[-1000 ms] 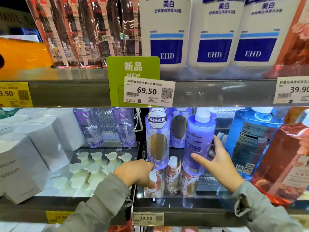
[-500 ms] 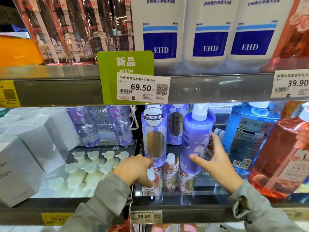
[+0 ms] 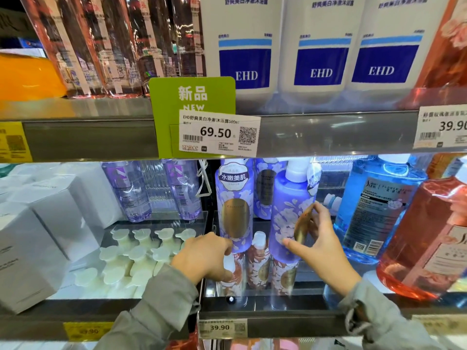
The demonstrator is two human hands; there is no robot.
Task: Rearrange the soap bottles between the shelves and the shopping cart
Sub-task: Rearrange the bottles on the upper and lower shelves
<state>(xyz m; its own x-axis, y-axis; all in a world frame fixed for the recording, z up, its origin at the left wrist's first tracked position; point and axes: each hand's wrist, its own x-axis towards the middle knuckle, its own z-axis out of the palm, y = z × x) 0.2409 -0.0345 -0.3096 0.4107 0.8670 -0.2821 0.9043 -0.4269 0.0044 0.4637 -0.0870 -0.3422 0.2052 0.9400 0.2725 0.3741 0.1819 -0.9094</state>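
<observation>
Store shelving fills the view, with a green sign (image 3: pixel 192 97) clipped to the upper shelf edge (image 3: pixel 328 132). Below and to the right of the sign, the right hand (image 3: pixel 321 246) grips a purple soap bottle (image 3: pixel 288 223). The thumb lies across its front and the fingers curl round its right side. This bottle is roughly upright, its white cap just under the shelf edge. Straight below the sign, the left hand (image 3: pixel 204 258) closes fingers and thumb on the white top of a small bottle (image 3: pixel 231 267) in the front row. A tall gold-labelled bottle (image 3: pixel 235 205) stands between the hands. White bottles (image 3: pixel 242 46) stand right of the sign, and a blue bottle (image 3: pixel 374 210) sits lower right.
</observation>
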